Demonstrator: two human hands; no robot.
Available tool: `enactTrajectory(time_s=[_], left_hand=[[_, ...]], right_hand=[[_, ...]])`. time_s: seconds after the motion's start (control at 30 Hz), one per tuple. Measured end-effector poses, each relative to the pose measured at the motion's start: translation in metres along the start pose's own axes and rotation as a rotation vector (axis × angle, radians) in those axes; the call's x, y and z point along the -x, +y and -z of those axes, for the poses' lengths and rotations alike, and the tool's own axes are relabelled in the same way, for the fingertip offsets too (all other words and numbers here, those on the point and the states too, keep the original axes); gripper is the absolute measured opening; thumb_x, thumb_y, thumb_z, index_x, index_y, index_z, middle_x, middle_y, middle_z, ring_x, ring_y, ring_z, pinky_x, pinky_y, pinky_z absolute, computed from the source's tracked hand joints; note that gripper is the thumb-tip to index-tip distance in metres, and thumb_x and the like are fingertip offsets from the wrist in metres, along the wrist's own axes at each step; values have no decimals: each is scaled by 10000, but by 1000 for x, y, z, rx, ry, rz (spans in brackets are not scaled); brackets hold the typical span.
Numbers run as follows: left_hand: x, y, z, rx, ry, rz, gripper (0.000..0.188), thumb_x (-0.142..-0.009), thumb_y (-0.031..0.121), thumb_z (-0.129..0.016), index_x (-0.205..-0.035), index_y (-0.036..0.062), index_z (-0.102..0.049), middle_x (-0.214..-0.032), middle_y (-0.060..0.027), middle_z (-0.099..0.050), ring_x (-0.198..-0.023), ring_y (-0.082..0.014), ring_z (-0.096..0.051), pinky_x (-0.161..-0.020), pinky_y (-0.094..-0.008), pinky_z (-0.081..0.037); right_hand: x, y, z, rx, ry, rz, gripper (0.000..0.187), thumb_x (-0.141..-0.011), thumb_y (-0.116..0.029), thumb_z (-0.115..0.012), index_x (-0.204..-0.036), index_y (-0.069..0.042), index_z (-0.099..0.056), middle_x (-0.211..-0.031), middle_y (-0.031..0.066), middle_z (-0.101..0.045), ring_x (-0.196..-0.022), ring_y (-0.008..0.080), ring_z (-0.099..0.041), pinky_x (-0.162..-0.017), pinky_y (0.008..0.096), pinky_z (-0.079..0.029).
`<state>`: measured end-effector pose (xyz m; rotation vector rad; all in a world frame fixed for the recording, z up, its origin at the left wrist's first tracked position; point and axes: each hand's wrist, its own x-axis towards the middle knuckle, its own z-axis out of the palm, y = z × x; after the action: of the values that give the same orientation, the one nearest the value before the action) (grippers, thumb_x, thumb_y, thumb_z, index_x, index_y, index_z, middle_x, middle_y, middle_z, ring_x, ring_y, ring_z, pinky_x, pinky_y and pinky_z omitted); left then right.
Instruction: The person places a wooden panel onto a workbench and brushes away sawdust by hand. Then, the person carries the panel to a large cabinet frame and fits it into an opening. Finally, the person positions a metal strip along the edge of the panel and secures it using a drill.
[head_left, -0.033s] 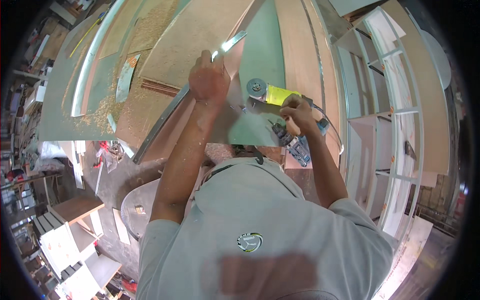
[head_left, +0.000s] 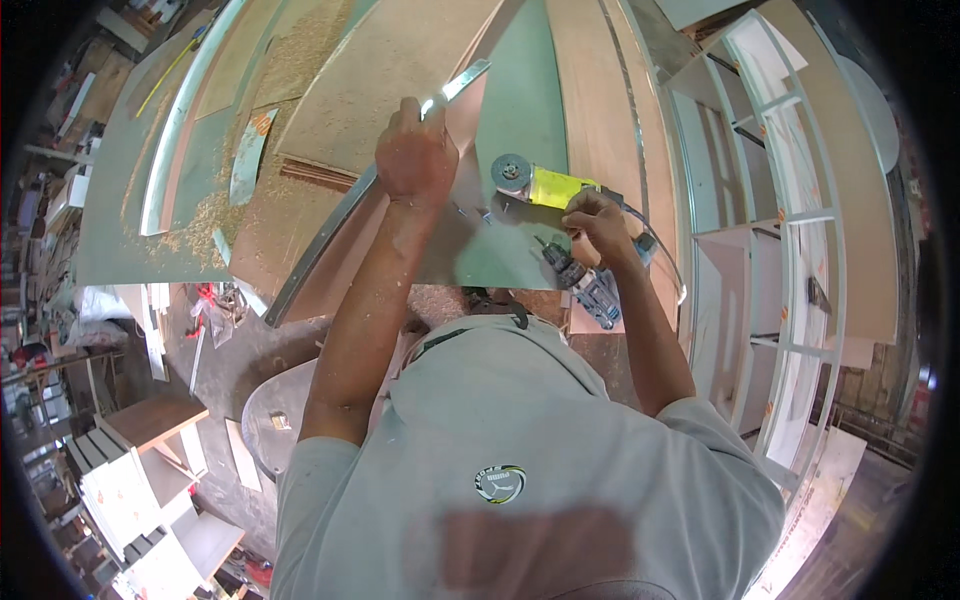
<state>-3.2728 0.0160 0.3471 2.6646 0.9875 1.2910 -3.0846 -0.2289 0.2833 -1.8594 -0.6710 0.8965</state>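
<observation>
My left hand [head_left: 417, 155] is closed over a long metal bar [head_left: 325, 245] that lies slantwise along a board's edge; its shiny far end [head_left: 465, 82] sticks out beyond my fingers. My right hand [head_left: 598, 222] has its fingers curled into a pinch, and what they hold, if anything, is too small to make out. Just beyond those fingers lies a yellow angle grinder [head_left: 560, 188] with a grey disc. A blue-and-black cordless drill [head_left: 595, 297] rests below my right hand, partly hidden by the wrist. Several small screws [head_left: 487, 214] are scattered between my hands on the green surface.
Stacked wooden boards [head_left: 335, 110] with sawdust cover the table's left. A long plank [head_left: 600, 100] lies beyond the grinder, whose black cord [head_left: 672, 255] runs down the right side. White shelf frames [head_left: 790, 215] stand at the right. A round-topped stool [head_left: 285, 410] sits at the lower left.
</observation>
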Motion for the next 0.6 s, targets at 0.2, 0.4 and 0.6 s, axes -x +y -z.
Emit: enactTrajectory(time_s=[0.2,0.4,0.6], left_hand=[[-3,-11,-7,-15,2,-25,300,-809,105,-680,-1105,152,-662,-919,-88,-572,-802,-276,-652,-658,-396,-550],[-2,-9,-8,-36,26,-53,333,-766,102,-690,-1093,146,-653,-915,-86,-574,-798,-269,-656,-659,-386,-558],[-2,-3,-6,-43,-28,-22,281,-854,149,-695,-1132,181,-713,-919,-65,-591,-824,-265,-669,-672,-400,-566]], right_hand=[[-2,16,-17,-253,-45,-1,231,-853,-34,-679,-1074,23,-717,-844,72,-700,-715,145,-658,-653,267,-536],[-19,16,-36,-58,-14,-1,252,-856,-107,-702,-1075,9,-749,-920,63,-737,-775,157,-674,-695,301,-542],[-36,30,-45,483,22,202,222,-828,-184,-695,-1008,-85,-780,-927,106,-756,-845,238,-712,-769,381,-549]])
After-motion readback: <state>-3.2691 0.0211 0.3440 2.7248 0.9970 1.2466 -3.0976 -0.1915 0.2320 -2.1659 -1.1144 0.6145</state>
